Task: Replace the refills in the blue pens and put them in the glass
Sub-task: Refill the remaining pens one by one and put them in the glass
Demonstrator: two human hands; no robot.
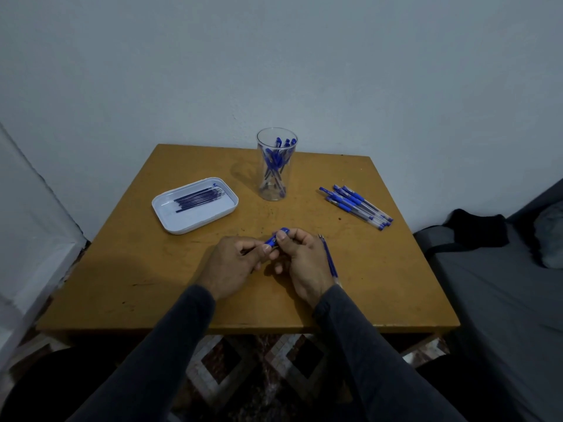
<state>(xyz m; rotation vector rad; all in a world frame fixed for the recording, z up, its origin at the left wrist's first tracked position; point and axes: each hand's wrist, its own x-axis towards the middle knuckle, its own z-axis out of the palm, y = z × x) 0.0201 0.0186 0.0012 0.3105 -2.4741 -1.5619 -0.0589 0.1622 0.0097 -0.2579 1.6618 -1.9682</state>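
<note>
Both hands meet over the middle of the table [128,284], a little toward its near edge, working on one blue pen [275,237]. The left hand [231,266] has its fingers curled, thumb and forefinger pinching the pen's lower end; the right hand [301,260] is curled too, its thumb pressed against the pen's upper blue part. Held end to end like this, the two grips look set to twist or pull the pen apart, or close it again; which one cannot be told, since the fingers hide the joint. A second pen piece [330,261] lies along the outer side of the right hand, pointing away from the near edge; whether the hand holds it or it rests on the table cannot be told.

The layout suits the job. The tray [170,220] of refills [198,197] sits toward the left edge, within the left hand's reach. The pile of pens [355,205] lies toward the right edge, probably waiting their turn. The glass [276,166] stands at the middle of the far edge, upright, with several pens already in it, clear of the working hands. Judging by that, the task is partway through.
</note>
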